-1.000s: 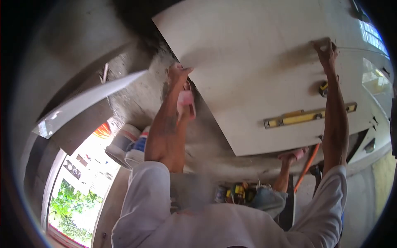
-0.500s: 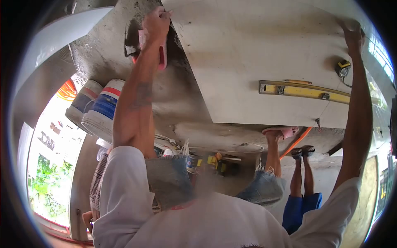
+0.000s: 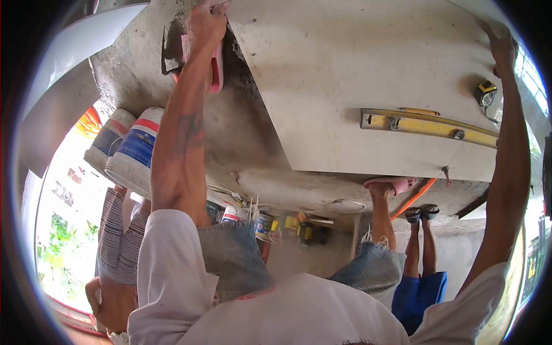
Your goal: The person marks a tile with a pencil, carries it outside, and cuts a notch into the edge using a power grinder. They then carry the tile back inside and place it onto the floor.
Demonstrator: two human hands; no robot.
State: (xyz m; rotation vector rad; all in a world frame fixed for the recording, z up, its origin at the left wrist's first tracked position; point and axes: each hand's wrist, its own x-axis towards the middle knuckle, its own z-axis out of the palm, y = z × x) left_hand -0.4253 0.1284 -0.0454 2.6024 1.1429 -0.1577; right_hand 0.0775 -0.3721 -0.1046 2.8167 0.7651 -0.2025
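A large pale board (image 3: 345,75) fills the upper middle and right. At its upper left corner is my left hand (image 3: 206,26), its fingers closed and pinched at the edge; what they hold is too small to make out. My right hand (image 3: 501,47) is at the board's right side, fingers partly stretched out against the surface. Below it on the board lies a yellow and black tape measure (image 3: 486,94). A yellow spirit level (image 3: 425,126) lies nearer the board's lower edge, with a pencil (image 3: 418,111) alongside. A small dark object (image 3: 446,175) sits at that edge.
Two buckets (image 3: 133,150) stand left of my left arm. My feet in pink slippers (image 3: 399,184) are beside and below the board. An orange cord (image 3: 413,198) runs along the floor. One person in blue shorts (image 3: 418,296) and another in striped shorts (image 3: 119,241) are nearby.
The view has shifted slightly. My left hand has moved a little up and left, and my right hand a little right with its fingers more extended. More of the person at left shows.
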